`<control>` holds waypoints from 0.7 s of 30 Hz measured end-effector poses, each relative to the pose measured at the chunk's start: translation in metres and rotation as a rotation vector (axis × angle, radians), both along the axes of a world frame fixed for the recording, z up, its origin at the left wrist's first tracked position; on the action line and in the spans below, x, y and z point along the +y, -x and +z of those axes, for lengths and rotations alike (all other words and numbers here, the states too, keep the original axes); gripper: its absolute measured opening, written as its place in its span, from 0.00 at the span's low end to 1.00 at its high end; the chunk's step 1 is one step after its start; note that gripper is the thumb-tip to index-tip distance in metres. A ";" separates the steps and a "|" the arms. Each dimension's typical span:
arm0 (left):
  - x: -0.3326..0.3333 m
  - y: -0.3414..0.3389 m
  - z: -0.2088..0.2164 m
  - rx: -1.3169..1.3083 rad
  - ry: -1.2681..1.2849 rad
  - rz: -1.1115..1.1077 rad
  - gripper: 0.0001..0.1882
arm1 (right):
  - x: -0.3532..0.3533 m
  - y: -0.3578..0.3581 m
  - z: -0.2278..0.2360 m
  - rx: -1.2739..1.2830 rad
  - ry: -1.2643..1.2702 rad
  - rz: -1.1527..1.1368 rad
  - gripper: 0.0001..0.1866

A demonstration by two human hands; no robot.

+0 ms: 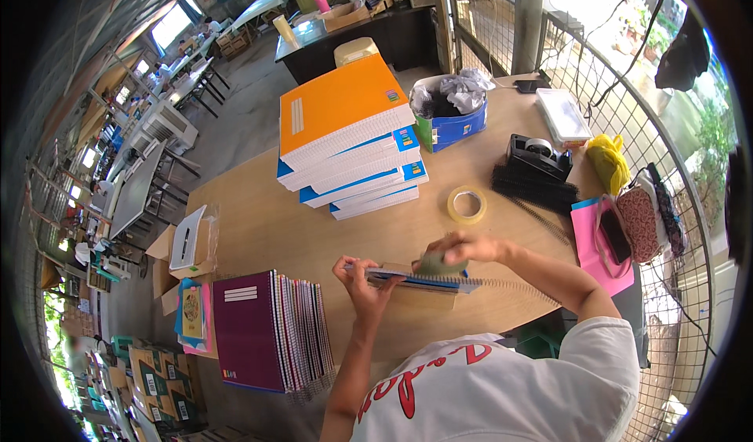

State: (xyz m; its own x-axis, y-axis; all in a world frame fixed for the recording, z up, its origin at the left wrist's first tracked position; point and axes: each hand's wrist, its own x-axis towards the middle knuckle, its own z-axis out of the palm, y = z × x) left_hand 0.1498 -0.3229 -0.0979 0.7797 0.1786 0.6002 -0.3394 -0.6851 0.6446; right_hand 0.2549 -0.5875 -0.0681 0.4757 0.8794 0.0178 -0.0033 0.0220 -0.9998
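Near the table's front edge, my left hand (365, 283) is closed on the left end of a notebook (423, 282), held almost edge-on. A long thin wire coil (518, 288) runs along the notebook's edge and sticks out to the right. My right hand (469, 248) is closed on a greyish-green rounded thing (439, 265), which sits against the coil and the notebook's edge; its exact kind does not show. Under the notebook is a tan block (427, 298), partly hidden. Left of my hands stands a row of spiral notebooks (247, 332) with a purple cover in front.
A tall stack of orange and blue notebooks (341, 112) stands behind my hands. Clear tape (467, 205), a black tape dispenser (537, 158), black coils (533, 189), a blue box of plastic bags (451, 130) and a pink sheet (588, 234) lie to the right. Wire mesh (690, 160) borders that side.
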 end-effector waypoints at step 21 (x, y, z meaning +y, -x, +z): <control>0.006 0.000 0.000 0.095 0.090 -0.067 0.42 | 0.055 -0.013 0.017 -0.167 0.067 0.005 0.27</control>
State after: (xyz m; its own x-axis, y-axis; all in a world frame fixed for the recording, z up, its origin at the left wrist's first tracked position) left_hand 0.1498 -0.3169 -0.0981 0.8440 0.1742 0.5074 -0.3168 -0.6014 0.7335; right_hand 0.2682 -0.5322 -0.0506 0.4664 0.8838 0.0375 0.1627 -0.0440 -0.9857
